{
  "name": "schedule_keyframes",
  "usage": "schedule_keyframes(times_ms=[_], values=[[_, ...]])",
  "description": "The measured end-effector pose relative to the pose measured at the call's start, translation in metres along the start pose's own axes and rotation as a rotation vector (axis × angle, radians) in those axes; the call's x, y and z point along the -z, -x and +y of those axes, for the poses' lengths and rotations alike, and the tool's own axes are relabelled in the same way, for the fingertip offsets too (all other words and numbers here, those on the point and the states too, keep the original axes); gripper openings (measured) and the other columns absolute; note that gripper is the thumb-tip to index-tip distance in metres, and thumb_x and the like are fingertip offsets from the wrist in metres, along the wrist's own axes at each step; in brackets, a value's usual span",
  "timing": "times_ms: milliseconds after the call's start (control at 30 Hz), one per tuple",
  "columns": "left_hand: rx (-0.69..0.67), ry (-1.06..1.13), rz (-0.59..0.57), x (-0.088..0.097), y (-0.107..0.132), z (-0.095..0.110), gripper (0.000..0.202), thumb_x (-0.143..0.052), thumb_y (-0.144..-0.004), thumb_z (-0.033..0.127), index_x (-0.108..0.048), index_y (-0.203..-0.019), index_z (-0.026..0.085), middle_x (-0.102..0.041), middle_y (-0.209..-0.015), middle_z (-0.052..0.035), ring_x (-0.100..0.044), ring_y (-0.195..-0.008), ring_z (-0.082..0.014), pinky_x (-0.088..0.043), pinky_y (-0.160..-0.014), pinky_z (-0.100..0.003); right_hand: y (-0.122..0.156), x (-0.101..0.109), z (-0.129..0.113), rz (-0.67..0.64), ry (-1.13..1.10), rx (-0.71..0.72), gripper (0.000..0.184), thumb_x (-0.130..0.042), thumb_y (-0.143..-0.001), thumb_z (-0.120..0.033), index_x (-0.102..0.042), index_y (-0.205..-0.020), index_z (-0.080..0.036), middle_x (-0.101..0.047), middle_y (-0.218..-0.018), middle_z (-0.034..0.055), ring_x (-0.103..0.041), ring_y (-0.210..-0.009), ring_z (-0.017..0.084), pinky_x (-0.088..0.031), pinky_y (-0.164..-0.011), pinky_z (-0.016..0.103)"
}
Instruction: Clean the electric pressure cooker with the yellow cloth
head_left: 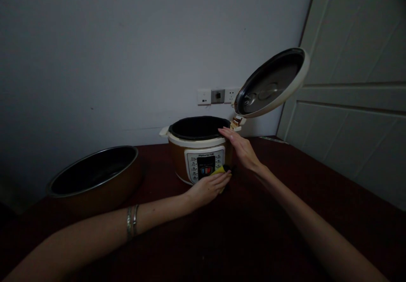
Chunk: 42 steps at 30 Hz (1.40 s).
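A rice cooker (177, 157) with a brown body and white rim stands against the wall, its lid (275, 83) raised and tilted to the right on the hinge. My left hand (207, 187), with two bracelets on the wrist, is closed on a yellow and dark sponge (219, 170) at the lower right of the control panel (193, 159). My right hand (241, 147) rests with fingers stretched out flat along the cooker's right rim, near the hinge. The cooker's cavity is dark inside.
A brown inner pot (95, 191) with a dark inside sits on the dark red table (203, 239) at the left. Wall sockets (218, 96) are behind the cooker. A pale panelled door (345, 91) stands at the right.
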State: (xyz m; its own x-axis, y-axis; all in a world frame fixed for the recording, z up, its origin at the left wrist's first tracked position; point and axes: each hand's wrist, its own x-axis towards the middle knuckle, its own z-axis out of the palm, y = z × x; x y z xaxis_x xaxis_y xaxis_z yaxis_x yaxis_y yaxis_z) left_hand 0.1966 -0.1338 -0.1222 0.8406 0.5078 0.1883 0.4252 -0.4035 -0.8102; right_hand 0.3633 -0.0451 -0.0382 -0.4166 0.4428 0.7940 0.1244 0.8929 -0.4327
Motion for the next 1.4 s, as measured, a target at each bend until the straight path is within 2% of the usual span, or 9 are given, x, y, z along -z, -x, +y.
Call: schedule_keyframes(times_ms=[200, 333, 400, 567, 700, 867, 1033, 1267, 1400], values=[[0.196, 0.085, 0.024, 0.021, 0.010, -0.021, 0.053, -0.037, -0.090, 0.017, -0.033, -0.142, 0.011, -0.030, -0.151, -0.0047, -0.019, -0.140, -0.0194, -0.025, -0.113, -0.031, 0.000, 0.001, 0.001, -0.003, -0.007, 0.018, 0.043, -0.028, -0.097, -0.043, -0.055, -0.127, -0.029, -0.055, -0.132, -0.0002, -0.042, -0.129, 0.019, -0.028, -0.111, 0.046], [0.343, 0.075, 0.091, 0.021, 0.016, -0.026, 0.051, -0.036, -0.091, 0.017, -0.033, -0.142, 0.014, -0.028, -0.151, -0.0047, -0.017, -0.141, -0.0239, -0.029, -0.109, -0.035, -0.001, 0.000, 0.001, -0.002, -0.006, 0.017, 0.043, -0.028, -0.097, -0.043, -0.055, -0.128, -0.028, -0.054, -0.133, 0.0003, -0.042, -0.129, 0.019, -0.028, -0.111, 0.046], [0.293, 0.071, 0.104, 0.018, 0.018, -0.026, 0.051, -0.036, -0.091, 0.016, -0.034, -0.142, 0.014, -0.025, -0.152, -0.0056, -0.019, -0.140, -0.0238, -0.030, -0.109, -0.035, 0.000, -0.001, 0.001, -0.014, -0.003, 0.033, 0.043, -0.029, -0.097, -0.041, -0.052, -0.130, -0.028, -0.051, -0.136, 0.0008, -0.038, -0.132, 0.019, -0.026, -0.112, 0.047], [-0.029, 0.097, 0.053, 0.009, 0.026, -0.023, 0.052, -0.038, -0.088, 0.014, -0.035, -0.141, 0.013, -0.024, -0.153, -0.0033, -0.022, -0.140, -0.0191, -0.025, -0.111, -0.030, 0.016, -0.001, 0.007, 0.022, 0.066, 0.171, 0.043, -0.036, -0.095, -0.029, -0.042, -0.138, -0.028, -0.042, -0.143, 0.0016, -0.033, -0.134, 0.020, -0.027, -0.112, 0.047], [-0.088, 0.084, 0.032, 0.003, 0.041, -0.022, 0.055, -0.038, -0.087, 0.011, -0.034, -0.142, 0.016, -0.023, -0.153, 0.0025, -0.021, -0.140, -0.0151, -0.024, -0.112, -0.026, 0.030, 0.001, 0.015, 0.076, 0.177, 0.244, 0.047, -0.041, -0.092, -0.019, -0.041, -0.138, -0.027, -0.044, -0.142, 0.0040, -0.038, -0.132, 0.021, -0.033, -0.110, 0.047], [0.081, 0.098, 0.133, 0.011, 0.057, -0.049, 0.052, -0.041, -0.091, 0.022, -0.034, -0.142, 0.020, -0.027, -0.152, 0.0005, -0.020, -0.140, -0.0201, -0.028, -0.109, -0.029, 0.031, 0.002, 0.012, 0.053, 0.228, 0.249, 0.050, -0.045, -0.089, -0.018, -0.042, -0.138, -0.025, -0.046, -0.140, 0.0061, -0.042, -0.129, 0.022, -0.038, -0.107, 0.047], [0.305, 0.073, 0.203, 0.014, 0.062, -0.069, 0.056, -0.049, -0.088, 0.026, -0.034, -0.142, 0.022, -0.034, -0.148, -0.0075, -0.023, -0.138, -0.0329, -0.029, -0.108, -0.044, 0.030, -0.004, 0.008, 0.152, 0.173, 0.199, 0.044, -0.045, -0.088, -0.017, -0.051, -0.131, -0.023, -0.052, -0.135, 0.0073, -0.046, -0.126, 0.022, -0.038, -0.106, 0.047], [-0.037, 0.162, 0.086, -0.021, 0.086, -0.036, 0.051, -0.042, -0.090, 0.023, -0.035, -0.141, 0.025, -0.030, -0.150, 0.0002, -0.026, -0.138, -0.0208, -0.030, -0.107, -0.030, 0.028, -0.005, 0.008, 0.190, 0.161, 0.212, 0.041, -0.048, -0.086, -0.017, -0.057, -0.126, -0.022, -0.057, -0.129, 0.0071, -0.051, -0.122, 0.022, -0.042, -0.104, 0.045], [-0.175, 0.177, 0.062, -0.011, 0.080, -0.043, 0.049, -0.037, -0.092, 0.019, -0.035, -0.141, 0.026, -0.023, -0.152, 0.0074, -0.021, -0.139, -0.0145, -0.028, -0.108, -0.025, 0.026, -0.004, 0.006, 0.214, 0.174, 0.214, 0.039, -0.048, -0.085, -0.017, -0.060, -0.122, -0.023, -0.060, -0.126, 0.0064, -0.054, -0.118, 0.022, -0.043, -0.102, 0.044]])
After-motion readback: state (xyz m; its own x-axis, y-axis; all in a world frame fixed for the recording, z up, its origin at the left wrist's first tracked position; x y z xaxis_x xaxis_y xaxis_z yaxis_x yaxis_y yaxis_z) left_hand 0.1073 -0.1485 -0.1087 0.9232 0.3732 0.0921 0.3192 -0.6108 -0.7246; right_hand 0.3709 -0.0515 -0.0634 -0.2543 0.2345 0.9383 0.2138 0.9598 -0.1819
